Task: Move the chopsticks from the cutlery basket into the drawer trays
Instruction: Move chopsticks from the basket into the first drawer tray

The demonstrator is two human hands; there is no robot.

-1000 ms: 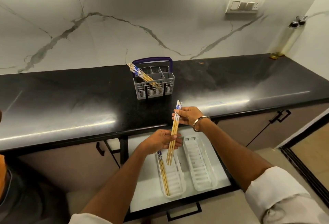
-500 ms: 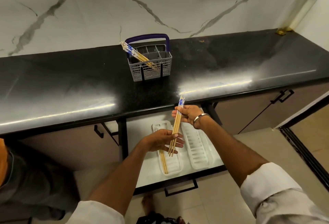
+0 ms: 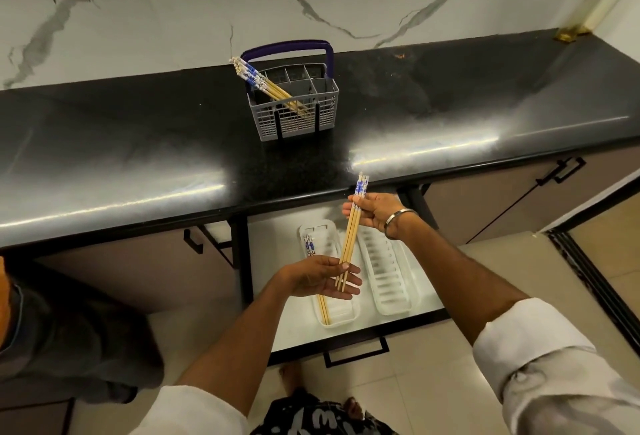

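Bundle (image 3: 350, 240) of chopsticks held over the open drawer (image 3: 346, 337) by both hands, slanting from blue-patterned tops near the counter (image 3: 138, 157) edge down to bare tips over the left tray (image 3: 341, 313). Right hand (image 3: 375, 211) pinching the upper part just below the blue pattern, fingers closed round the sticks, a metal bangle (image 3: 394, 221) at the wrist. Left hand (image 3: 320, 279) palm up beneath the lower ends, fingers loosely curled, thumb pressing the sticks against them. Left tray already holding a few chopsticks (image 3: 323, 306) along its left side, patterned ends toward the counter, partly hidden by the left hand. Right tray (image 3: 391, 275) just beside it, ribbed floor showing, nothing visible in it. More chopsticks (image 3: 263, 86) leaning in the basket (image 3: 294, 119) on the counter, blue tops sticking out past its left rim, basket well apart from the hands. Compared with half a second ago: much the same grip from both hands, bundle at almost the same slant and no nearer the tray as far as can be told; camera tipped further down, so the wall switch gone from view, more of the floor, drawer front and handle showing, and patterned clothing (image 3: 322, 414) at the bottom edge. Compared with a second ago: hands and bundle lower against the counter edge, tops now just reaching it rather than crossing over the black surface.
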